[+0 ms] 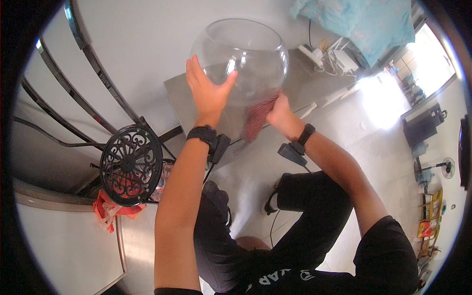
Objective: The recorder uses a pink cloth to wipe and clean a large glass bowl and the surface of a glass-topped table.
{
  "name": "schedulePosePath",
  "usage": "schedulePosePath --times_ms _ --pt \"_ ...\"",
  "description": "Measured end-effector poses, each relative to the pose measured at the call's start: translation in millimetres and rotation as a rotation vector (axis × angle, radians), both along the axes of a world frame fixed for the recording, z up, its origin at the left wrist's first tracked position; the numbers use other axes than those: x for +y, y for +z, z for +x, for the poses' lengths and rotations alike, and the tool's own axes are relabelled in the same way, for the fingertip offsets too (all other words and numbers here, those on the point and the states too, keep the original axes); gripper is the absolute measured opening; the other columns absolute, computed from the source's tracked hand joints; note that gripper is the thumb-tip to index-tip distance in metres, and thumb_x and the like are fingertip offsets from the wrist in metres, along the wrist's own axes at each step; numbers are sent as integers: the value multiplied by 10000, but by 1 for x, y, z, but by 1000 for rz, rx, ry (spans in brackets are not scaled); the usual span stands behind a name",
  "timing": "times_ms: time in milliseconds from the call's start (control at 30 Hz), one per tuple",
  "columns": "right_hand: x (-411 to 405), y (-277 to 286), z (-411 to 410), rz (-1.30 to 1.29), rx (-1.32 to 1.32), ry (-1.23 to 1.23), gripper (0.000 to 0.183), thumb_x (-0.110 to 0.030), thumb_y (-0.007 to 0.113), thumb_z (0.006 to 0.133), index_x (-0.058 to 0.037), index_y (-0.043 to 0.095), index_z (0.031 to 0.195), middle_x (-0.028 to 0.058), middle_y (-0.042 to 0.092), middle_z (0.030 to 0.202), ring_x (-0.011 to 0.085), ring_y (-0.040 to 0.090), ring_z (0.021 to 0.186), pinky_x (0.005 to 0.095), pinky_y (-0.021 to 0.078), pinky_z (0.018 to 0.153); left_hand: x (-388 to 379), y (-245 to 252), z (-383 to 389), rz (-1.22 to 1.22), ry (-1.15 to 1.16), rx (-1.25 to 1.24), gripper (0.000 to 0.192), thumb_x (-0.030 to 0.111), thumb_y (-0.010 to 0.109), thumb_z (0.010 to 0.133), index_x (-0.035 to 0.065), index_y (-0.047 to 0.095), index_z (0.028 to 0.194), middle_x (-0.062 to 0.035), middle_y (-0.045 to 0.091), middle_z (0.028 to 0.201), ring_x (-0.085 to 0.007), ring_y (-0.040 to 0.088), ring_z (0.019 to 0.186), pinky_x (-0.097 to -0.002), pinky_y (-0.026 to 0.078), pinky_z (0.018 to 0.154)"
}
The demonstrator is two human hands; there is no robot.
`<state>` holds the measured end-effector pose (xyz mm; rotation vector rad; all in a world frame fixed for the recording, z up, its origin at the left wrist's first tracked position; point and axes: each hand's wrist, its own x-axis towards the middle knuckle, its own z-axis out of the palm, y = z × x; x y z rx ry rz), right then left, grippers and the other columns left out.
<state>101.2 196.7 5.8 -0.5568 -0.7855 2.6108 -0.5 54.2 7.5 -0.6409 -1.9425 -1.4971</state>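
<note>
A round clear glass bowl [254, 62] with a wide open mouth is before me, above the end of a low grey cabinet [177, 92]. My left hand [208, 86] presses against the bowl's left side, fingers spread and thumb apart. At the lower right of the bowl, my right hand [279, 110] grips a dark red textured cloth [257, 116], which touches the glass and hangs down below it. Whether the bowl rests on the cabinet is hard to tell. Both wrists wear black straps with small black devices.
White cables and a power strip [311, 55] lie on the cabinet at the right, under a light blue cloth [354, 22]. A black openwork metal rack [131, 164] stands at left, near a red plastic bag [114, 210]. A standing fan [447, 167] is far right.
</note>
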Motion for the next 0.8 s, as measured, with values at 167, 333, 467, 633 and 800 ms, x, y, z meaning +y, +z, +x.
schedulePosePath --times_ms 167,333,467,633,800 --pt "-16 -2 13 -38 -85 76 452 -261 261 962 42 464 1229 232 476 1279 397 464 1168 537 346 1026 3 1 1 3 -6 -5 1015 422 775 669 -33 236 1398 -318 229 1422 -438 232 1326 -506 237 1078" --pt "-43 3 19 -119 -168 92 457 -267 251 968 64 437 1222 257 482 1250 410 480 1144 537 363 1016 -1 2 0 -6 -7 -32 1014 430 772 672 -31 238 1399 -312 240 1420 -430 229 1331 -490 241 1082" --pt "-55 11 24 -125 -275 71 390 -214 258 952 59 457 1146 251 513 1183 405 510 1090 541 387 989 -3 1 1 -27 -2 -27 1020 450 773 672 -33 244 1397 -311 244 1420 -426 230 1334 -484 247 1082" --pt "-58 32 34 -39 -379 30 340 -145 263 920 55 515 1031 240 571 1076 403 566 988 533 448 925 -4 6 0 -19 -39 -51 1030 468 772 669 -39 246 1395 -318 244 1420 -430 233 1334 -487 246 1083" --pt "-53 48 45 -12 -344 66 329 -108 281 897 73 534 1005 237 591 1037 388 587 953 503 478 899 -3 5 -1 -46 -9 -37 1027 482 766 671 -40 256 1393 -311 250 1423 -424 231 1340 -486 247 1083"
